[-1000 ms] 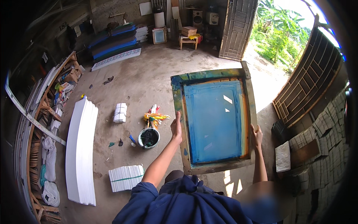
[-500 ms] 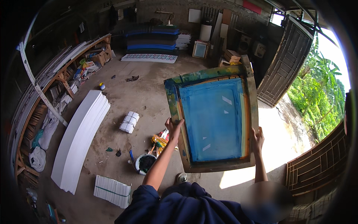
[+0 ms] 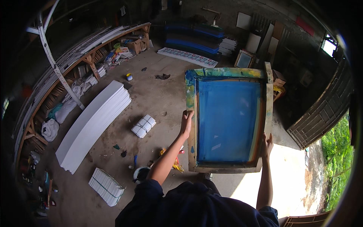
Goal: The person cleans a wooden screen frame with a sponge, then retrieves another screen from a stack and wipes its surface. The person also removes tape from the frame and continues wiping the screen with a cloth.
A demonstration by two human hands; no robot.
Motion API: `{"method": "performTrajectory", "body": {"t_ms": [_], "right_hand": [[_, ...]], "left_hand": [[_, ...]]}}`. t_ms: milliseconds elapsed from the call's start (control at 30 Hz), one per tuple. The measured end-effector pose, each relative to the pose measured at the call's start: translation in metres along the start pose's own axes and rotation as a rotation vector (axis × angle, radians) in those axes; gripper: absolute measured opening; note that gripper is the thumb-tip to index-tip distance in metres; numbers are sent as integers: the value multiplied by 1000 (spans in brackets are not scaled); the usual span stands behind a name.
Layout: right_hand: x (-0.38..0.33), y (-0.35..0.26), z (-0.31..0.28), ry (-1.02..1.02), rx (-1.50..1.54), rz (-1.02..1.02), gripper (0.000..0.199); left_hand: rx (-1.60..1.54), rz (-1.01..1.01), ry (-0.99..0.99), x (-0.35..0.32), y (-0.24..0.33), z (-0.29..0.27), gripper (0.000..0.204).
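Observation:
I hold up a screen-printing frame (image 3: 228,121) in front of me. Its wooden border is smeared with green, yellow and blue paint, and the blue mesh carries a few small pale shapes near its lower left and right side. My left hand (image 3: 186,123) is closed on the frame's left edge, its fingers partly hidden behind the wood. On the opposite side, my right hand (image 3: 267,145) grips the lower part of the right edge. A wooden strip (image 3: 269,73) juts past the frame's top right corner.
White stacked boards (image 3: 92,123) lie on the concrete at left, near a tied bundle (image 3: 143,126) and a strapped stack (image 3: 106,186). A bucket (image 3: 140,174) stands by my left forearm. Loaded wooden racks (image 3: 90,62) line the left wall; a slatted door (image 3: 321,121) stands at right.
My view has swung, so the room's contents sit further right. The frame has straightened and its mesh looks darker. Both hands keep their hold on its sides.

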State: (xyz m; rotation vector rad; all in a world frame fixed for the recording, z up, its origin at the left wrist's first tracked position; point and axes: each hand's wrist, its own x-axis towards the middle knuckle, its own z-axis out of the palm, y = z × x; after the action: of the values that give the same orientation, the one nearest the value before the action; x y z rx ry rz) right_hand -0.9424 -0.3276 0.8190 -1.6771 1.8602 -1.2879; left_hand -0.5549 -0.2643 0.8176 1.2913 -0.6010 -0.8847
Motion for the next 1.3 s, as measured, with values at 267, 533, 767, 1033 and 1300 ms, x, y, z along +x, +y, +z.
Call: {"method": "performTrajectory", "body": {"t_ms": [267, 533, 767, 1033, 1300], "right_hand": [[168, -7, 131, -294, 117, -113, 73], [273, -111, 323, -456, 228, -412, 60], [315, -210, 489, -620, 171, -600, 75], [242, -365, 658, -936, 148, -812, 69], [67, -491, 802, -1498, 511, -922, 36]], "left_hand": [[51, -19, 241, 117, -4, 32, 60], [-90, 156, 651, 224, 6, -19, 61], [-249, 268, 813, 296, 3, -102, 56], [-286, 370, 1204, 287, 21, -215, 44], [-345, 396, 1685, 241, 31, -313, 50]]}}
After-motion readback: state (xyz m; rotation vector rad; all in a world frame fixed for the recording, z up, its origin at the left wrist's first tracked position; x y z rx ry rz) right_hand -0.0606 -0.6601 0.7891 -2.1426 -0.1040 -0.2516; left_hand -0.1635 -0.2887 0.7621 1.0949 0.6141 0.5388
